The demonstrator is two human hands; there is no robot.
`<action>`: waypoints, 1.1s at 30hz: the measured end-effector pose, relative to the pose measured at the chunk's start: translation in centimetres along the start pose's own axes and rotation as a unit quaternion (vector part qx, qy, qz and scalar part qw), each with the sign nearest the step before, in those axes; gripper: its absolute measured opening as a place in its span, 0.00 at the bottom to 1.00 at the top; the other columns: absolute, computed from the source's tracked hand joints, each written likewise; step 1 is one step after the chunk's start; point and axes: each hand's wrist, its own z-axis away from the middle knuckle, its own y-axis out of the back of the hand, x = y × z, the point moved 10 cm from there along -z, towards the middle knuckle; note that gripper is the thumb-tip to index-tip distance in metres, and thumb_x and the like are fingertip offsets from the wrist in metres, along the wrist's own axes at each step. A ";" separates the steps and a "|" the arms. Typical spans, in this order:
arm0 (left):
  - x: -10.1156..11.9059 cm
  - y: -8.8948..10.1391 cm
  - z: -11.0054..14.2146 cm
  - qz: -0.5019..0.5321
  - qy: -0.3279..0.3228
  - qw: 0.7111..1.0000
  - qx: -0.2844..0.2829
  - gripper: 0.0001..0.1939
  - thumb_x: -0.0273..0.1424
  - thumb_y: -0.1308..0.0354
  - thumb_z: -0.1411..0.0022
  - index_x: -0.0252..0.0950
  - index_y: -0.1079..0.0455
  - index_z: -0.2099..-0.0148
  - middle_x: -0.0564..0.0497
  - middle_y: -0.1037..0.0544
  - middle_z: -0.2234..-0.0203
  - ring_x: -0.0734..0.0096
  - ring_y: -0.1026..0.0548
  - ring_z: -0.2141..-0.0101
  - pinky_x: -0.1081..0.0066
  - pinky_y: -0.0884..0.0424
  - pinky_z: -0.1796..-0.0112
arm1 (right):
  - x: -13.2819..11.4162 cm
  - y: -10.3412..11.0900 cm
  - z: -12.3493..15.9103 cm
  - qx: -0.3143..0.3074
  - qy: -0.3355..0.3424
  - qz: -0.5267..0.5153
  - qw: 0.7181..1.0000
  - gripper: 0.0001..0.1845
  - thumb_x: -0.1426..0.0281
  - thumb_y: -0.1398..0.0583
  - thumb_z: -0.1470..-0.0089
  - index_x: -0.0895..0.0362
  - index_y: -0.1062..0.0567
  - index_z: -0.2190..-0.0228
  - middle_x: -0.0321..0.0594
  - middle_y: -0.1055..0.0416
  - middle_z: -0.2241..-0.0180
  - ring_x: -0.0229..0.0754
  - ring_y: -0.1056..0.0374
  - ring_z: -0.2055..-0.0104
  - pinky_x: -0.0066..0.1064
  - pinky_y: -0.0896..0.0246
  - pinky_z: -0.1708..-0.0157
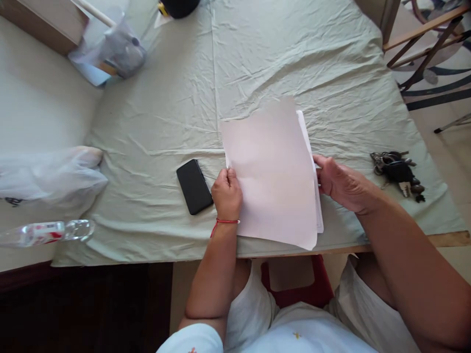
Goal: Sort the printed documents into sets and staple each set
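Note:
A large sheet of white paper [272, 171] with an uneven, torn-looking top edge lies over other white sheets [304, 127], whose edges show at its right side. My left hand [227, 193], with a red string around the wrist, is closed on the left edge of the paper, thumb on top. At the right edge, my right hand [340, 184] has its fingers apart, and the fingertips touch or sit just beside the sheets; some of them are partly hidden. A black smartphone [194, 187] lies left of my left hand.
On the green tablecloth [176, 113], a bunch of keys [399, 171] lies at the right. Along the left are a plastic bottle [47, 233], a white plastic bag [55, 176] and a clear container [121, 49]. A black object [180, 6] stands at the far edge. A chair [423, 32] stands beyond the table.

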 end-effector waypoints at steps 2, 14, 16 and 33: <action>0.1 -0.2 0.1 -0.011 0.003 1.000 -0.004 0.20 0.29 0.47 0.26 0.36 0.45 0.72 0.53 0.40 0.79 0.71 0.46 0.74 0.67 0.54 0.67 | -0.4 -0.6 -0.1 -0.017 0.021 -0.014 1.000 0.44 0.45 0.29 0.49 0.45 0.31 0.36 0.41 0.20 0.50 0.49 0.23 0.51 0.36 0.26 0.54; 0.6 -0.2 0.7 0.034 -0.036 0.999 -0.009 0.20 0.28 0.47 0.26 0.34 0.44 0.73 0.55 0.41 0.80 0.74 0.45 0.75 0.69 0.51 0.69 | -3.1 3.3 0.2 0.237 0.156 0.235 0.930 0.24 0.60 0.27 0.53 0.50 0.29 0.57 0.40 0.27 0.55 0.45 0.26 0.60 0.37 0.28 0.63; 0.5 -0.2 0.6 0.037 -0.035 0.999 -0.010 0.19 0.28 0.47 0.26 0.34 0.43 0.73 0.55 0.42 0.80 0.74 0.45 0.75 0.69 0.51 0.70 | -3.7 2.7 0.1 0.216 0.165 0.291 0.917 0.16 0.60 0.29 0.51 0.52 0.27 0.65 0.40 0.29 0.59 0.47 0.28 0.58 0.39 0.29 0.60; -1.6 -1.6 0.2 0.132 -0.039 0.990 -0.033 0.20 0.40 0.46 0.28 0.34 0.40 0.71 0.55 0.40 0.78 0.74 0.44 0.73 0.69 0.48 0.70 | -4.0 2.1 0.0 0.152 0.140 0.386 0.899 0.17 0.56 0.36 0.43 0.54 0.28 0.76 0.38 0.33 0.70 0.43 0.38 0.65 0.37 0.45 0.62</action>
